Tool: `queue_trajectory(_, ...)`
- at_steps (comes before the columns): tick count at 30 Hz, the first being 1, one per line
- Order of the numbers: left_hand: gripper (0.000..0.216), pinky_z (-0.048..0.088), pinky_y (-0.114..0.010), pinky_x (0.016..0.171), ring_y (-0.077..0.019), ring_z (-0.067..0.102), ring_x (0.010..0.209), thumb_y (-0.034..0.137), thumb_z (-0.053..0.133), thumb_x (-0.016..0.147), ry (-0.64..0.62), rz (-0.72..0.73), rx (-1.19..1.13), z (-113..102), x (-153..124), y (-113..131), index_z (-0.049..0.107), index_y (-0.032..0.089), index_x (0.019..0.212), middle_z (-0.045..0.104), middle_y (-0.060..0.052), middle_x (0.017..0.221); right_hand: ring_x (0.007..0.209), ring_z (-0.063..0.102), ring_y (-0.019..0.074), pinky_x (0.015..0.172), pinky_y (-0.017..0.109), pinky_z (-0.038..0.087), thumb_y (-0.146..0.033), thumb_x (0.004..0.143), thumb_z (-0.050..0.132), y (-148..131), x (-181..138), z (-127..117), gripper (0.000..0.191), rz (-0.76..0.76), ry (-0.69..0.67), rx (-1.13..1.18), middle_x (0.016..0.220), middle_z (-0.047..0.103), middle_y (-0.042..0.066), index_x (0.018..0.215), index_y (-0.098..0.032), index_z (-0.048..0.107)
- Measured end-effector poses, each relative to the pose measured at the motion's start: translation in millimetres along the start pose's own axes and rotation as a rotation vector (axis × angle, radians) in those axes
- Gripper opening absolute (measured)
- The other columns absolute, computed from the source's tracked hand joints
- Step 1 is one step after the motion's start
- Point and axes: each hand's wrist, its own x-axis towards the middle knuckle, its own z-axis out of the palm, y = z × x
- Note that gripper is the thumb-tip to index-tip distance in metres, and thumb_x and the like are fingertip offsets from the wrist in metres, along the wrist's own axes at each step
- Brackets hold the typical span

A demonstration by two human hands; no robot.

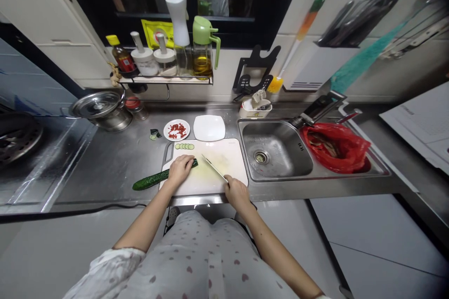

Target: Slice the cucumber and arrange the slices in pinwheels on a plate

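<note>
My left hand (180,169) presses down on a long green cucumber (150,181) that lies across the left edge of the white cutting board (224,159), fingers curled over its right end. My right hand (237,192) grips the handle of a knife (213,168), whose blade points up and left toward the cucumber's cut end, a short gap away. Several cucumber slices (184,146) lie in a row at the board's far edge.
A small plate of chopped red chili (177,130) and an empty white square plate (209,128) sit behind the board. Steel sink (277,152) with a red bag (335,147) lies right. A pot with lid (100,108) stands left; bottles fill a shelf (168,63) behind.
</note>
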Motion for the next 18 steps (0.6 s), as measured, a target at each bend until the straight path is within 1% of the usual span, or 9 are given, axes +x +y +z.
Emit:
queue_trajectory(4,0.031,0.047,-0.036,0.095,-0.0215,0.061,0.107,0.035,0.044,0.095,0.083,-0.086,-0.073,-1,4,5,0.067,0.023,0.112,0.068,-0.006,0.113,0.104,0.059,0.0212,0.085,0.028,0.037,-0.02,0.089,0.049,-1,0,-3,0.044,0.005,0.094,-0.026,0.114,0.067,0.009,0.133,-0.02,0.052)
queue_trajectory(7,0.031,0.048,-0.036,0.095,-0.0213,0.061,0.107,0.037,0.046,0.094,0.1,-0.108,-0.138,0,9,11,0.066,0.023,0.113,0.068,-0.006,0.113,0.104,0.057,0.0219,0.088,0.029,0.035,-0.019,0.087,0.052,0,-1,-2,0.049,-0.018,0.153,-0.045,0.114,0.065,0.009,0.136,-0.018,0.05)
queue_trajectory(12,0.033,0.045,-0.039,0.099,-0.0227,0.058,0.111,0.041,0.053,0.09,0.034,-0.056,-0.16,-1,19,25,0.066,0.024,0.115,0.067,-0.005,0.116,0.1,0.055,0.0234,0.087,0.031,0.034,-0.02,0.087,0.055,3,-1,2,0.051,-0.046,0.233,-0.085,0.108,0.065,0.01,0.137,-0.018,0.049)
queue_trajectory(18,0.037,0.043,-0.039,0.1,-0.0243,0.055,0.112,0.045,0.058,0.086,-0.095,0.013,-0.123,1,21,42,0.068,0.024,0.115,0.064,-0.006,0.116,0.096,0.053,0.0234,0.084,0.032,0.032,-0.022,0.087,0.056,9,-2,7,0.05,-0.093,0.282,-0.116,0.103,0.064,0.01,0.137,-0.019,0.049)
